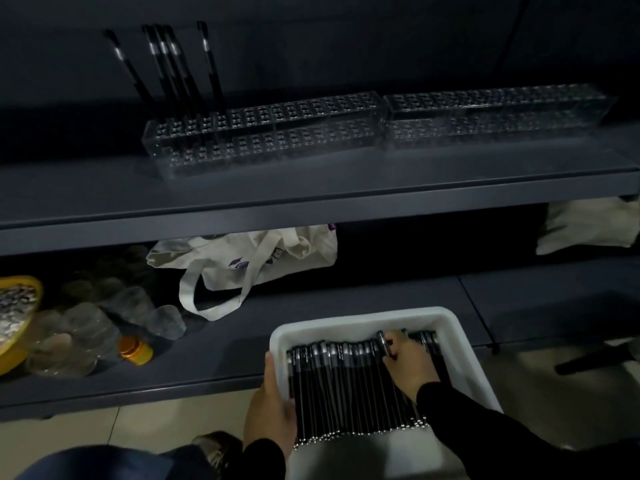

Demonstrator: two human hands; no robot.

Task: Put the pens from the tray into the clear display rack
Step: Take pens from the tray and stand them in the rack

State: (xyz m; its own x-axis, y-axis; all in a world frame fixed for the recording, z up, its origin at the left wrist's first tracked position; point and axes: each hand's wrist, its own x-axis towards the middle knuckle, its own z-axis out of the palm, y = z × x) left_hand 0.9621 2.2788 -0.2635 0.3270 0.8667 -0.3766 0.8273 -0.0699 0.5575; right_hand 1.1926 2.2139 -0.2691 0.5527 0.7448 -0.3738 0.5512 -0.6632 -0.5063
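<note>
The pens (346, 386) lie side by side in a white tray (460, 341) whose near end is cut off by the lower frame edge. The right hand (407, 362) reaches into the tray, its grip clamped on one pen (382, 342) near the far wall; the fingertips are partly hidden among the barrels. The left hand (270, 410) holds the tray's left rim, thumb curled over the edge. Five more pens (173, 74) stand tilted at the left end of the clear display rack (311, 133) on the upper shelf (104, 199). Dim light obscures the rack's holes. A cloth bag (249, 261) and clear jars (86, 327) occupy the lower shelf (214, 355).
</note>
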